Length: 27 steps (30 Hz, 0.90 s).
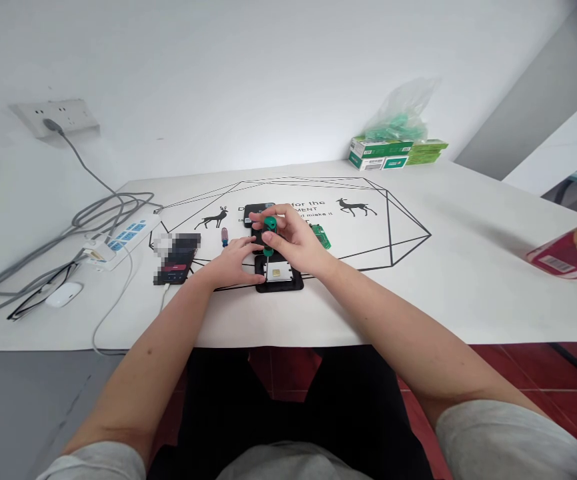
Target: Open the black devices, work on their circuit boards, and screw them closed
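Head view: right hand (295, 241) is clamped on the green screwdriver (270, 224), tip down at the black case (295, 286) on the surface (418, 293). Left hand (233, 265) is spread, thumb by the case edge. I'd want the shaft upright, pressure light and even, case braced, fingertips clear of the tip.

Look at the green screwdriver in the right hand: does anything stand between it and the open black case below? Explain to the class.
Nothing visible does. The green screwdriver points down from the right hand to the open black case; the left hand is beside the shaft, at the case's left side.
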Each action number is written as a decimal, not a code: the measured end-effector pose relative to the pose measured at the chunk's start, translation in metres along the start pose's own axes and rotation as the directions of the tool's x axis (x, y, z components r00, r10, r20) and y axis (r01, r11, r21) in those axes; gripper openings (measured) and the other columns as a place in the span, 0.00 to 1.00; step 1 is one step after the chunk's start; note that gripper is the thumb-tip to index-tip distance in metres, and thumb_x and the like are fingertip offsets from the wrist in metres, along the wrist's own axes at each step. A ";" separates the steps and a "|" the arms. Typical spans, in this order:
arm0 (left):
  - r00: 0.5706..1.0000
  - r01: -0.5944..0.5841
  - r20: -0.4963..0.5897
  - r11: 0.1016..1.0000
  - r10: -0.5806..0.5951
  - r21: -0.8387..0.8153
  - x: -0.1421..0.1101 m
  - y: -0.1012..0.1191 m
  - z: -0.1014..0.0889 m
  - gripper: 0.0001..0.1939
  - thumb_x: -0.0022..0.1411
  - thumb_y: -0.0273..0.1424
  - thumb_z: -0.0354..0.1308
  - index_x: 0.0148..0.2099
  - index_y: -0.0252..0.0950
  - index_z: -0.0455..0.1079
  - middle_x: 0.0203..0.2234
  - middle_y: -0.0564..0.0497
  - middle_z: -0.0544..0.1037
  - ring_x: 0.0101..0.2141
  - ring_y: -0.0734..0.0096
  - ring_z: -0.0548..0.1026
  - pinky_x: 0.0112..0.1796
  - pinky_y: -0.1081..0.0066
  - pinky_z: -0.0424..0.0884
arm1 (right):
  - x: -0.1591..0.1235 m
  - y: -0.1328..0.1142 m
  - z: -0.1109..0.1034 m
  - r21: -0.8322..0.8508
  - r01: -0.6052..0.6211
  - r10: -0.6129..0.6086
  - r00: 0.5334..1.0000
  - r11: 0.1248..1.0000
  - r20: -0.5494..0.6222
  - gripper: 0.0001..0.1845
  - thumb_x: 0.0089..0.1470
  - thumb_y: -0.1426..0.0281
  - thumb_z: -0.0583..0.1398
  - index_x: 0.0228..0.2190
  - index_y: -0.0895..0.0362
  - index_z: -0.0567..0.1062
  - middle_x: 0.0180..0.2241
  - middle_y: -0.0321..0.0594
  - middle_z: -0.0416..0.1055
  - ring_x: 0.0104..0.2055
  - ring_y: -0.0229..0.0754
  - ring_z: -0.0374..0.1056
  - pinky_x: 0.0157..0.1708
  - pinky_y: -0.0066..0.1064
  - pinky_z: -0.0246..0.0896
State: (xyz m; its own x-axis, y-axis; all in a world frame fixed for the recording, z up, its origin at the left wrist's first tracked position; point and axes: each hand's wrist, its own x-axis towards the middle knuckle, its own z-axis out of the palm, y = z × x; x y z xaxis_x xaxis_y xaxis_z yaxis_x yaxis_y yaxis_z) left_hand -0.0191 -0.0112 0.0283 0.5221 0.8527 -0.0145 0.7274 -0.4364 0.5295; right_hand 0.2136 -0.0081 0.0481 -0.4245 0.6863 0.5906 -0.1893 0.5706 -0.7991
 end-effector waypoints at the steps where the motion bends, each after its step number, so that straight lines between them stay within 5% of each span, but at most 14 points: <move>1: 1.000 -0.003 0.000 1.000 0.003 0.004 0.000 -0.001 0.000 0.47 0.59 0.51 0.74 0.76 0.51 0.63 0.78 0.44 0.57 0.77 0.38 0.51 0.74 0.39 0.54 | 0.000 0.000 -0.001 -0.019 0.011 -0.010 1.000 1.000 0.009 0.24 0.68 0.48 0.63 0.57 0.47 0.69 0.64 0.49 0.74 0.65 0.50 0.74 0.60 0.49 0.75; 5: 1.000 -0.001 0.008 1.000 0.001 0.030 0.001 -0.001 0.000 0.47 0.59 0.52 0.73 0.75 0.49 0.64 0.76 0.43 0.60 0.77 0.38 0.51 0.74 0.39 0.55 | 0.001 0.001 -0.005 -0.239 0.109 -0.108 0.994 0.965 0.018 0.23 0.74 0.49 0.56 0.60 0.46 0.74 0.67 0.50 0.68 0.68 0.54 0.67 0.62 0.53 0.73; 10: 1.000 0.002 0.003 0.999 -0.002 0.032 0.001 0.001 -0.001 0.45 0.58 0.52 0.73 0.74 0.48 0.67 0.74 0.42 0.63 0.76 0.37 0.53 0.74 0.40 0.55 | 0.003 0.003 -0.009 -0.413 0.218 -0.242 0.970 0.884 -0.007 0.21 0.76 0.58 0.51 0.57 0.47 0.79 0.49 0.46 0.69 0.56 0.50 0.69 0.61 0.56 0.71; 13: 1.000 -0.006 0.000 0.999 0.006 0.033 0.001 0.000 -0.001 0.45 0.58 0.53 0.73 0.73 0.49 0.67 0.74 0.44 0.63 0.76 0.38 0.54 0.74 0.40 0.55 | 0.003 0.001 -0.007 -0.412 0.231 -0.267 0.963 0.881 -0.031 0.19 0.76 0.63 0.51 0.55 0.47 0.80 0.47 0.46 0.70 0.54 0.50 0.70 0.60 0.54 0.72; 19: 0.999 -0.039 -0.006 0.999 0.039 0.034 0.001 0.000 -0.001 0.44 0.59 0.53 0.72 0.74 0.51 0.66 0.75 0.46 0.63 0.76 0.37 0.53 0.74 0.37 0.52 | 0.002 -0.006 -0.002 -0.325 0.135 -0.171 0.982 0.936 -0.086 0.14 0.72 0.59 0.57 0.52 0.48 0.78 0.49 0.43 0.78 0.47 0.47 0.74 0.45 0.44 0.76; 24: 1.000 -0.007 0.004 1.000 0.007 0.012 0.000 0.001 -0.002 0.47 0.59 0.51 0.73 0.76 0.50 0.64 0.77 0.45 0.58 0.77 0.38 0.53 0.74 0.39 0.54 | 0.000 -0.012 0.001 -0.273 0.048 -0.092 0.984 0.961 -0.150 0.20 0.58 0.57 0.72 0.48 0.48 0.73 0.50 0.41 0.84 0.41 0.43 0.75 0.45 0.42 0.75; 27: 1.000 -0.006 0.010 1.000 0.006 -0.005 0.000 0.002 -0.002 0.45 0.59 0.50 0.73 0.75 0.50 0.65 0.77 0.45 0.58 0.76 0.38 0.53 0.74 0.41 0.56 | -0.002 -0.010 0.003 -0.238 -0.009 -0.030 0.986 0.971 -0.162 0.22 0.56 0.60 0.72 0.47 0.48 0.70 0.53 0.42 0.84 0.36 0.40 0.74 0.45 0.43 0.76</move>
State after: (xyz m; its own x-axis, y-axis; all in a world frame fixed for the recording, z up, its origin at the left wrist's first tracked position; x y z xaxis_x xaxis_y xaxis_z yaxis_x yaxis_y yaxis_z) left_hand -0.0185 -0.0115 0.0314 0.5314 0.8469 -0.0198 0.7217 -0.4403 0.5340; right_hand 0.2138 -0.0167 0.0548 -0.2694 0.7327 0.6250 0.0313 0.6553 -0.7547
